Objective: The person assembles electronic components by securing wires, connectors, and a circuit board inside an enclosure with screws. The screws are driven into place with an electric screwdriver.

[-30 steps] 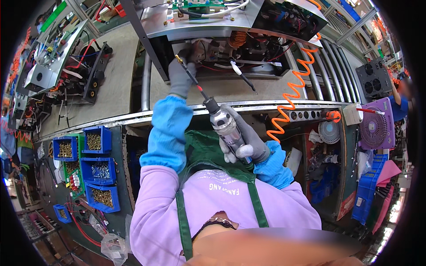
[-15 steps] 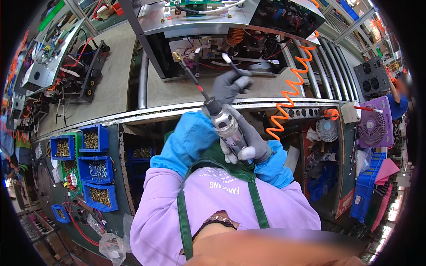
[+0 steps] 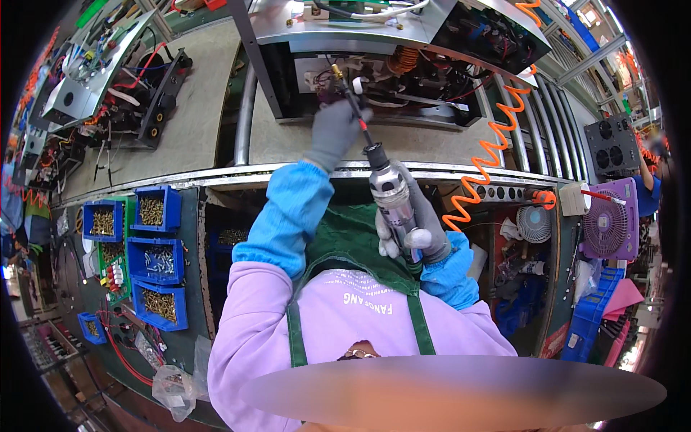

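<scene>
One: "Starting far left?"
Two: "With an opened electronics unit (image 3: pixel 108 68) on a tan board (image 3: pixel 188 129), bristling with cables! Then, down on the dark bench, blue bins (image 3: pixel 160 279) full of screws (image 3: pixel 155 261), some brass-coloured, some silvery."

One: "Moving right, to the left hand (image 3: pixel 335 133)?"
Two: "Up in a grey glove, right in front of the open cabinet (image 3: pixel 345 32), just below a white-tipped cable (image 3: pixel 358 86). Bunched fingers, partly hidden; can't tell about a grip on anything."

One: "And the power driver (image 3: pixel 394 201)?"
Two: "In front of the green apron (image 3: pixel 345 234), slanting up and left, with a red-banded shaft (image 3: pixel 366 133) crossing before the left fingers and a brass-coloured tip (image 3: pixel 336 70) against the cabinet's opening. Can't tell about contact there!"

One: "Held by?"
Two: "By the grey-gloved right hand (image 3: pixel 423 219), wrapped round the driver's body, just above a blue sleeve (image 3: pixel 452 277)."

One: "Further right now!"
Two: "Past a coiled orange hose (image 3: pixel 497 142), on to a small white fan (image 3: pixel 534 223), then steel rollers (image 3: pixel 561 137), then a purple fan (image 3: pixel 608 219) near a dark twin-fan unit (image 3: pixel 612 144)."
</scene>
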### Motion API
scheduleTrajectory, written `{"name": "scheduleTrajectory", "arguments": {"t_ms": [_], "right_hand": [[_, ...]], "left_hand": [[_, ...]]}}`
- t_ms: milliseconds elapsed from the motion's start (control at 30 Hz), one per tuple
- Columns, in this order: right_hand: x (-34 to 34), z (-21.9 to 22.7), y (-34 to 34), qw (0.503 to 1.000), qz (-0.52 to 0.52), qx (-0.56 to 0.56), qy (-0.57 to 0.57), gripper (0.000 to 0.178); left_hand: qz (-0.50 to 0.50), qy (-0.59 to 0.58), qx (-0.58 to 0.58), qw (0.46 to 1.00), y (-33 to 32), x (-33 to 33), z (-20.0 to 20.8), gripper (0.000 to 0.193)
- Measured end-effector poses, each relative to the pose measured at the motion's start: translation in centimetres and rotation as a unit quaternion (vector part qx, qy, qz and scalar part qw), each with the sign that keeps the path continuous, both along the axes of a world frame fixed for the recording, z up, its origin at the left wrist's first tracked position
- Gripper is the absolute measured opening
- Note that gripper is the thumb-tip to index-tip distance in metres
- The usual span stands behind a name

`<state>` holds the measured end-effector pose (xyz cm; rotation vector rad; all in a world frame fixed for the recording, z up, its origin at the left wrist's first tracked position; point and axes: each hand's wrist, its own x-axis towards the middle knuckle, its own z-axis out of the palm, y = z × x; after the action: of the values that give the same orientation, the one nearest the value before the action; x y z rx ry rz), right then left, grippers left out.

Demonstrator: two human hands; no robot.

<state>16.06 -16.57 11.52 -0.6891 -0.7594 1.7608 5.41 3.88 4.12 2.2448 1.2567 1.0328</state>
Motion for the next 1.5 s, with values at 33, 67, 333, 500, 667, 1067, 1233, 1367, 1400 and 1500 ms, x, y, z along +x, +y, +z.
{"name": "scheduleTrajectory", "arguments": {"t_ms": [33, 67, 333, 500, 667, 1067, 1233, 1367, 1400, 1500], "right_hand": [[0.2, -0.1, 0.0, 1.000, -0.009, -0.005, -0.004, 0.116], [0.5, -0.2, -0.1, 1.000, -0.019, -0.010, -0.008, 0.116], [0.5, -0.7, 0.2, 0.999, -0.047, -0.025, -0.011, 0.115], [0.1, -0.9, -0.3, 0.998, -0.034, -0.019, -0.046, 0.114], [0.7, -1.2, -1.5, 0.996, -0.046, -0.036, -0.064, 0.112], [1.1, -2.9, -2.4, 0.996, -0.045, -0.054, -0.058, 0.104], [1.1, -3.2, -2.3, 0.995, -0.051, -0.071, -0.058, 0.102], [0.6, -3.4, -1.7, 0.994, -0.035, -0.085, -0.058, 0.099], [0.4, -3.5, -1.5, 0.994, -0.038, -0.085, -0.054, 0.099], [-0.3, -3.9, -0.3, 0.990, -0.006, -0.082, -0.114, 0.094]], "left_hand": [[-0.091, -0.071, -0.009, 0.993, -1.3, -0.9, -1.0, 0.023], [-0.181, -0.140, -0.018, 0.973, -1.7, -1.6, -1.9, 0.023], [0.065, -0.471, -0.331, 0.815, 4.2, -3.8, 1.1, 0.026], [0.042, -0.535, -0.358, 0.764, 6.0, -2.9, 0.7, 0.022], [-0.001, -0.135, -0.282, 0.950, 6.1, -8.2, -0.2, 0.025], [-0.184, -0.226, -0.442, 0.848, 2.6, -8.1, 5.9, 0.023], [-0.216, -0.302, -0.538, 0.757, 1.8, -7.1, 5.9, 0.025], [-0.187, -0.382, -0.422, 0.801, 3.3, -6.3, 2.2, 0.021], [-0.137, -0.395, -0.380, 0.825, 3.4, -6.3, 1.9, 0.020], [-0.133, -0.439, -0.389, 0.799, 2.9, -6.2, 1.2, 0.018]]}}
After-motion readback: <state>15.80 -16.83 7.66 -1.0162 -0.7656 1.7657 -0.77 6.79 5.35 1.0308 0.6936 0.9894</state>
